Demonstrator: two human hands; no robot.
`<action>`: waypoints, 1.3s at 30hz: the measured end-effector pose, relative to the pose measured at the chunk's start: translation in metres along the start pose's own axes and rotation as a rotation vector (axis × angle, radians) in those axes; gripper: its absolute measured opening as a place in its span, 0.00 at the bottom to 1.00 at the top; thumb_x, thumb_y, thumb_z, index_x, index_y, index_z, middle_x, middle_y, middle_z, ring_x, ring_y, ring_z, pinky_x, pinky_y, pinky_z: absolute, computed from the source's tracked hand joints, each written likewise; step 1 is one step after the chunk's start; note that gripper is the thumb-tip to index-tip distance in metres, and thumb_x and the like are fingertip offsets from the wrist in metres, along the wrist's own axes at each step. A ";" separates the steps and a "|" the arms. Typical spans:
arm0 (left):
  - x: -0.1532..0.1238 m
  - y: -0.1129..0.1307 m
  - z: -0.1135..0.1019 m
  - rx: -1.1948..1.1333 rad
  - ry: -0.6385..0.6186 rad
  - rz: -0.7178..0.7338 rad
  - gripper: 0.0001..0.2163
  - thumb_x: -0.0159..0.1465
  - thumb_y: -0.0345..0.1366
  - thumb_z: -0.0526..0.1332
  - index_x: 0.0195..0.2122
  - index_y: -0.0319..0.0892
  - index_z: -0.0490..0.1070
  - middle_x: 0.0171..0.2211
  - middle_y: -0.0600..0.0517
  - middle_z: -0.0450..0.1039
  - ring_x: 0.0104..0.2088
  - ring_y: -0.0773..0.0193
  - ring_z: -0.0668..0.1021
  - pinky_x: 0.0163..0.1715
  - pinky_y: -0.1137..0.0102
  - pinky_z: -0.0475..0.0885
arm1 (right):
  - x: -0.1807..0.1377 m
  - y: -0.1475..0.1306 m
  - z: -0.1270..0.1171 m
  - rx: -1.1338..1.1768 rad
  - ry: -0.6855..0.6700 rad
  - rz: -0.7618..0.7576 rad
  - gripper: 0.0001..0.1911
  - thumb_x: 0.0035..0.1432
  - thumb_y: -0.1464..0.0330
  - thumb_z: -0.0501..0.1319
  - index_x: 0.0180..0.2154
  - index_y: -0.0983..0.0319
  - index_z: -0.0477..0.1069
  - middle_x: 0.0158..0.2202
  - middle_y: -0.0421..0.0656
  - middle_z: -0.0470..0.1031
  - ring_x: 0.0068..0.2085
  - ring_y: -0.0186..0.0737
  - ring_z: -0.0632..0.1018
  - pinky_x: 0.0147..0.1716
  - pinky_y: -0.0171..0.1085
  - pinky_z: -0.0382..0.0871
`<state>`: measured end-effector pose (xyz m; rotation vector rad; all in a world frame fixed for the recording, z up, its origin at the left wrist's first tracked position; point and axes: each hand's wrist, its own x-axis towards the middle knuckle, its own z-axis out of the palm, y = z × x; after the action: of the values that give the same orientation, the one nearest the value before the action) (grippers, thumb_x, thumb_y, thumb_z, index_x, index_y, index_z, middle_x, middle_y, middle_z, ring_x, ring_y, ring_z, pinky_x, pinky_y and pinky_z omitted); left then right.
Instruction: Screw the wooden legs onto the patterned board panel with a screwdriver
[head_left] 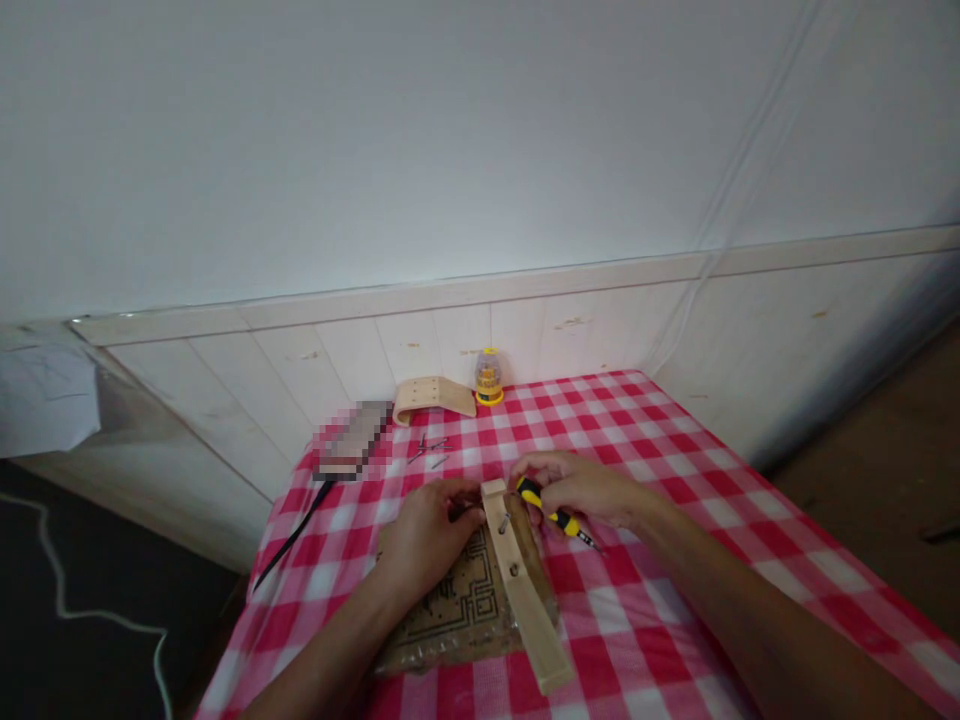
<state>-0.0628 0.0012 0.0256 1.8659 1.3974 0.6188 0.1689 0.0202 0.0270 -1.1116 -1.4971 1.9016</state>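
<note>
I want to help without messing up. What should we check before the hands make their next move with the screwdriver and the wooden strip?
1. Screwdriver gripped in the right hand: ok.
2. Left hand against the wooden strip: ok.
3. Strip resting on the patterned board: ok.
4. Screwdriver tip on the strip's screws: not ok, it points away.
5. Loose screws close by: ok.
6. Strip's screws tight: cannot tell.

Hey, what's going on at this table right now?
A person works over a red checked tablecloth. The left hand rests on a patterned board, fingers touching the far end of a pale wooden strip lying across it. The right hand holds a yellow-and-black screwdriver beside that end. Loose screws lie further back.
</note>
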 end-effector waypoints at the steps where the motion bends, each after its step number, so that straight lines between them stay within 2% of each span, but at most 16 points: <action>1: 0.000 0.000 0.000 -0.014 0.013 0.002 0.12 0.60 0.34 0.61 0.43 0.45 0.82 0.37 0.51 0.84 0.37 0.58 0.81 0.38 0.68 0.73 | 0.000 -0.001 0.001 -0.002 0.064 -0.053 0.17 0.37 0.76 0.59 0.35 0.61 0.71 0.27 0.36 0.76 0.21 0.28 0.73 0.18 0.26 0.61; 3: 0.000 -0.002 0.000 -0.062 0.033 0.001 0.14 0.61 0.37 0.62 0.47 0.44 0.81 0.39 0.50 0.83 0.36 0.59 0.80 0.36 0.69 0.73 | -0.001 -0.003 0.002 -0.017 0.124 -0.113 0.12 0.40 0.75 0.62 0.32 0.61 0.71 0.25 0.34 0.73 0.18 0.24 0.66 0.16 0.26 0.54; 6: 0.003 -0.005 0.001 -0.104 -0.044 -0.004 0.17 0.62 0.41 0.63 0.50 0.44 0.79 0.38 0.50 0.83 0.33 0.60 0.79 0.32 0.70 0.71 | -0.004 -0.002 0.005 -0.033 0.080 -0.087 0.10 0.45 0.70 0.68 0.33 0.61 0.73 0.21 0.32 0.68 0.17 0.24 0.60 0.16 0.28 0.49; 10: 0.008 -0.002 0.001 -0.122 -0.140 -0.015 0.13 0.63 0.42 0.63 0.43 0.44 0.82 0.32 0.52 0.82 0.30 0.62 0.77 0.29 0.72 0.66 | -0.003 0.001 0.007 -0.089 0.024 -0.055 0.15 0.41 0.67 0.75 0.33 0.62 0.77 0.25 0.35 0.72 0.21 0.26 0.65 0.20 0.29 0.55; 13: 0.010 0.004 0.000 -0.159 -0.166 -0.010 0.11 0.63 0.40 0.62 0.38 0.42 0.82 0.30 0.52 0.80 0.29 0.64 0.75 0.27 0.72 0.64 | 0.000 0.003 0.008 -0.170 0.005 -0.081 0.14 0.41 0.67 0.76 0.33 0.62 0.80 0.27 0.37 0.74 0.28 0.31 0.70 0.27 0.31 0.61; 19: 0.014 0.010 -0.003 -0.068 -0.199 0.029 0.10 0.63 0.39 0.61 0.34 0.42 0.81 0.30 0.52 0.80 0.30 0.62 0.76 0.29 0.71 0.65 | 0.000 0.001 0.015 -0.298 0.071 -0.140 0.07 0.46 0.66 0.74 0.30 0.61 0.83 0.25 0.39 0.76 0.26 0.31 0.69 0.25 0.31 0.59; 26: 0.008 0.010 0.003 -0.027 -0.093 0.009 0.11 0.64 0.39 0.61 0.40 0.44 0.82 0.26 0.54 0.77 0.27 0.64 0.74 0.26 0.72 0.64 | -0.007 -0.006 0.010 -0.137 0.123 -0.075 0.10 0.43 0.64 0.74 0.27 0.63 0.80 0.16 0.33 0.66 0.16 0.25 0.61 0.16 0.29 0.51; 32: 0.007 0.008 0.004 -0.055 -0.098 0.064 0.11 0.64 0.37 0.62 0.45 0.47 0.82 0.30 0.54 0.80 0.29 0.63 0.76 0.28 0.71 0.67 | -0.005 -0.003 0.009 -0.021 0.065 -0.011 0.09 0.44 0.66 0.72 0.29 0.64 0.79 0.17 0.32 0.68 0.14 0.24 0.62 0.13 0.27 0.52; 36: 0.006 0.007 0.004 0.009 -0.079 0.147 0.11 0.64 0.33 0.61 0.41 0.49 0.83 0.31 0.53 0.81 0.31 0.61 0.77 0.32 0.69 0.69 | -0.005 -0.003 0.010 0.050 0.056 0.001 0.07 0.44 0.69 0.71 0.28 0.64 0.78 0.16 0.32 0.68 0.14 0.23 0.62 0.12 0.25 0.52; 39: 0.005 0.006 0.003 0.047 -0.070 0.195 0.12 0.65 0.33 0.59 0.43 0.49 0.83 0.34 0.52 0.81 0.33 0.61 0.78 0.34 0.68 0.70 | -0.006 -0.003 0.006 0.073 0.001 0.031 0.06 0.46 0.69 0.70 0.30 0.64 0.80 0.14 0.32 0.67 0.13 0.24 0.62 0.11 0.24 0.52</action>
<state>-0.0548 0.0039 0.0283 2.0579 1.2045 0.6140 0.1672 0.0129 0.0326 -1.1086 -1.4065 1.9600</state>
